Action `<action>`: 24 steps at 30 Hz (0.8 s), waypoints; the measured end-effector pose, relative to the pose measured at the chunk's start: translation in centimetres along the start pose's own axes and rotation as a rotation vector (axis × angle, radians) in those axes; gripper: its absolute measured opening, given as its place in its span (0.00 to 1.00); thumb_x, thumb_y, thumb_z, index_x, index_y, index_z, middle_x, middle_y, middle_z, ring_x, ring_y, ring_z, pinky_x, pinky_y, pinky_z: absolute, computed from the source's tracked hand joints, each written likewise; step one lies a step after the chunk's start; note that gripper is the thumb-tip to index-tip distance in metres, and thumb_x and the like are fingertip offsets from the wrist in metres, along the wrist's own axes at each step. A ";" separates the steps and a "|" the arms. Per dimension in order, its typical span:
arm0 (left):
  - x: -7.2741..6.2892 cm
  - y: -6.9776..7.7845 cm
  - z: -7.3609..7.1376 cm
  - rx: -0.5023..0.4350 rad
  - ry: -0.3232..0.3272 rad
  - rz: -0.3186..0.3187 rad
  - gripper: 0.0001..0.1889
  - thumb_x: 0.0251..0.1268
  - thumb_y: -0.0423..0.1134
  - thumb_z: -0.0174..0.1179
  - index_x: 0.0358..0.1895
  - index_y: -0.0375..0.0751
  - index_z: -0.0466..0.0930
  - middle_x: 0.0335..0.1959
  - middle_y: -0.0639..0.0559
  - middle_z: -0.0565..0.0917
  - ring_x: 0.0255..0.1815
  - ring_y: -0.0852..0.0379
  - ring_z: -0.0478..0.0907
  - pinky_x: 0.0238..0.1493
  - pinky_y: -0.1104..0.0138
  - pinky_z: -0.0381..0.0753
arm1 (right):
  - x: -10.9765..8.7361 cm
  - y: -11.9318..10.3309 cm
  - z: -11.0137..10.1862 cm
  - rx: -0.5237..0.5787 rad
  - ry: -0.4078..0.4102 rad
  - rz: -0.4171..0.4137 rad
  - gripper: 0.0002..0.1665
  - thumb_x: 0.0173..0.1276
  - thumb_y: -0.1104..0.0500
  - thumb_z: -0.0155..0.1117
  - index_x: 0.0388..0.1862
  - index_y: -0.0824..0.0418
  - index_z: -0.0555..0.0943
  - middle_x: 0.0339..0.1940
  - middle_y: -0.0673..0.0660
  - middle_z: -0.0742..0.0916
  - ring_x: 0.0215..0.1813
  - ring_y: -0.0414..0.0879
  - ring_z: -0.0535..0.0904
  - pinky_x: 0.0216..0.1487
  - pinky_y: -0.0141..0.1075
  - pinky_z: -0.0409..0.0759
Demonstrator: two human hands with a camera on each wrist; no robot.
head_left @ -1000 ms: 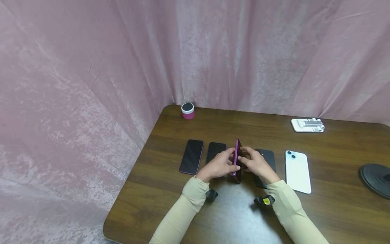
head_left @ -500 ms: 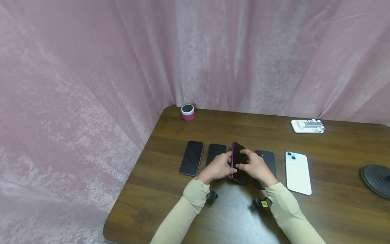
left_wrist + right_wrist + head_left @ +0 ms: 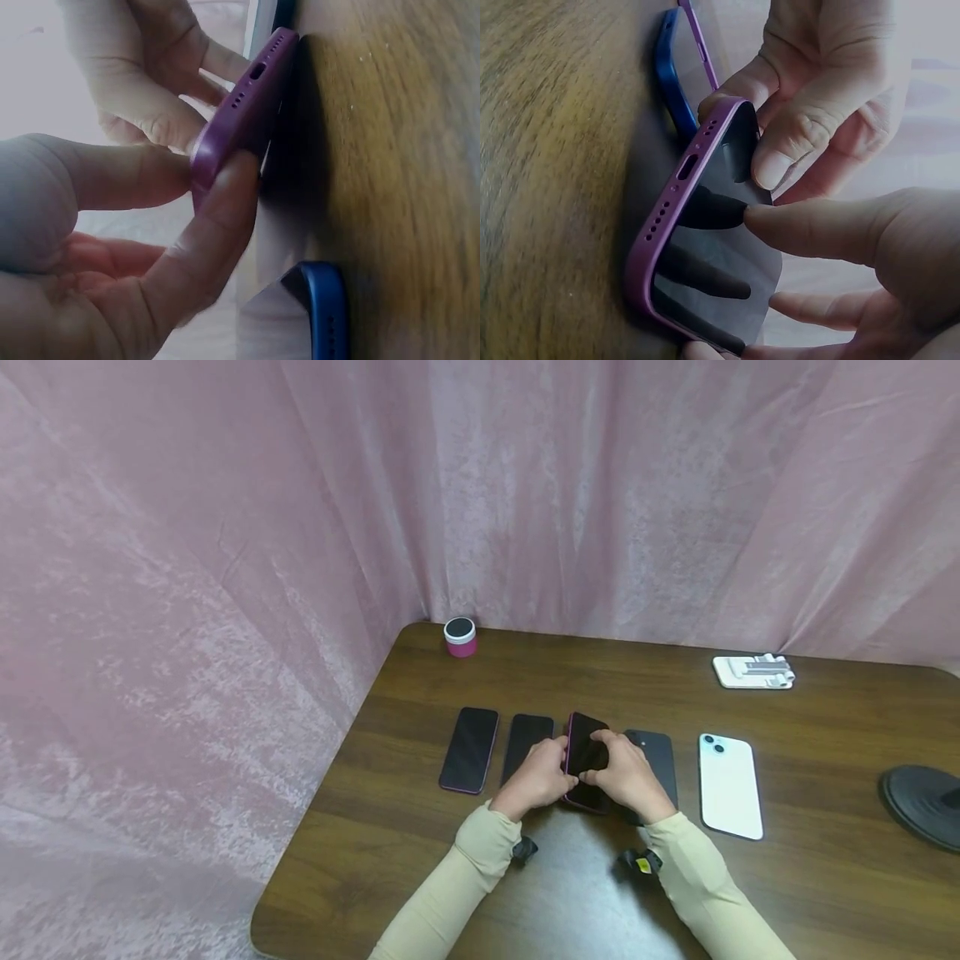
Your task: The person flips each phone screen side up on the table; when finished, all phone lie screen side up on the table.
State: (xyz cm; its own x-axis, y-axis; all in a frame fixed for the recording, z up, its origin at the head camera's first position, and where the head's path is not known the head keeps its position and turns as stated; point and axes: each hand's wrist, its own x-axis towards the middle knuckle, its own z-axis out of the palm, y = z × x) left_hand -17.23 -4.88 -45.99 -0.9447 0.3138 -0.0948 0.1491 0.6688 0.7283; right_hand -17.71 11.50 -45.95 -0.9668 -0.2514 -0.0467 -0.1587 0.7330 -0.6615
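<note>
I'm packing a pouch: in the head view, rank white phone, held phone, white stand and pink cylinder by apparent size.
1. White phone
2. Held phone, white stand: unsure, right hand partly hides the phone
3. Pink cylinder

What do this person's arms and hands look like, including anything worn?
The left sleeve and right sleeve are long, pale yellow-beige, bunched near the wrist. The left hand and right hand wear no gloves. The left wrist camera is black; the right wrist camera is black with a yellow patch.
</note>
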 end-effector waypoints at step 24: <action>-0.2 0.8 0.2 0.051 -0.075 -0.123 0.35 0.62 0.41 0.69 0.70 0.32 0.65 0.46 0.42 0.74 0.41 0.51 0.73 0.41 0.62 0.77 | -0.1 -0.2 0.8 -0.091 0.019 0.023 0.34 0.55 0.69 0.72 0.61 0.78 0.74 0.52 0.77 0.82 0.53 0.72 0.79 0.53 0.60 0.76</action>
State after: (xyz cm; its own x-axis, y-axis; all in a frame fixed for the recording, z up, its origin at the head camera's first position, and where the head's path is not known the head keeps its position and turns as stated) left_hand -16.82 -4.23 -45.53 -0.9328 0.2754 -0.2325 0.0503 0.7382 0.6728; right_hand -17.46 10.83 -46.38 -0.9739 -0.2221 -0.0462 -0.1529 0.7930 -0.5898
